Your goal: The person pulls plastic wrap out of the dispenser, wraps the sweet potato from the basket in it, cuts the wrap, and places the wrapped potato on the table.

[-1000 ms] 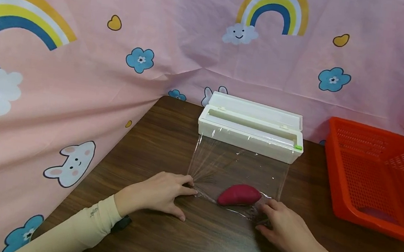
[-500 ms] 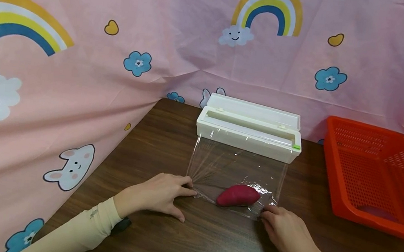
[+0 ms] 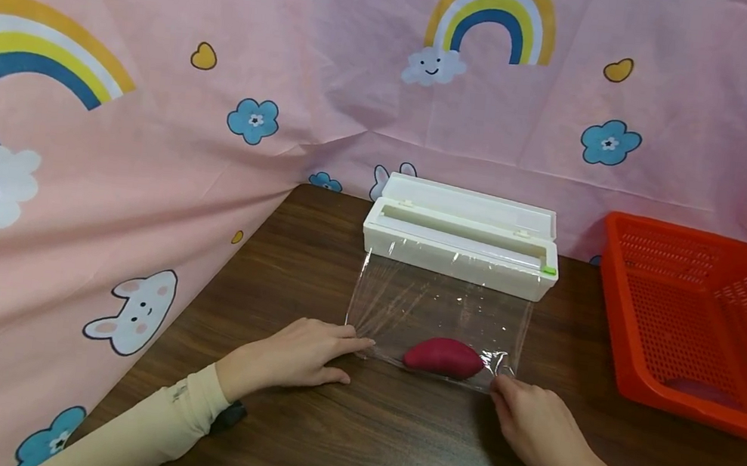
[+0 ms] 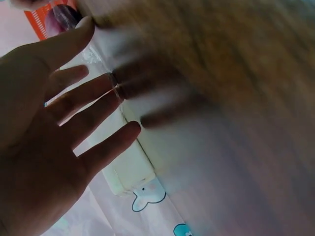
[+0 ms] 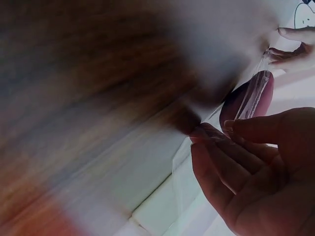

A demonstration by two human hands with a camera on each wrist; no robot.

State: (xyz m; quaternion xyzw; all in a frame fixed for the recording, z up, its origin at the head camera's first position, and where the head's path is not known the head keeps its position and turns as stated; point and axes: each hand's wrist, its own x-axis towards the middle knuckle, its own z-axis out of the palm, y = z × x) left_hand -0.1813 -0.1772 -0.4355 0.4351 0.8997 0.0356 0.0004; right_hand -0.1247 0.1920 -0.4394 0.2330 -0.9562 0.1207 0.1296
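Note:
A purple-red sweet potato (image 3: 444,357) lies at the near edge of a sheet of clear plastic wrap (image 3: 435,300). The wrap runs out of a white dispenser box (image 3: 462,262), whose lid stands raised. My left hand (image 3: 295,352) touches the sheet's near left corner, its fingertips pressing down; the left wrist view shows these fingers (image 4: 110,147) spread and fairly straight. At the near right corner, my right hand (image 3: 541,424) pinches the wrap between thumb and fingers. Gathered film stretches from that thumb (image 5: 256,129) across the sweet potato in the right wrist view.
An orange-red plastic basket (image 3: 628,374) stands to the right, with a purple object (image 3: 702,390) low inside it. Pink patterned cloth (image 3: 338,47) hangs behind and along the left of the brown wooden table (image 3: 351,443).
My right hand has closed from loosely spread fingers into a pinch on the wrap's corner. The wrap's near edge looks straighter, and the sweet potato has turned slightly. My left fingers have straightened.

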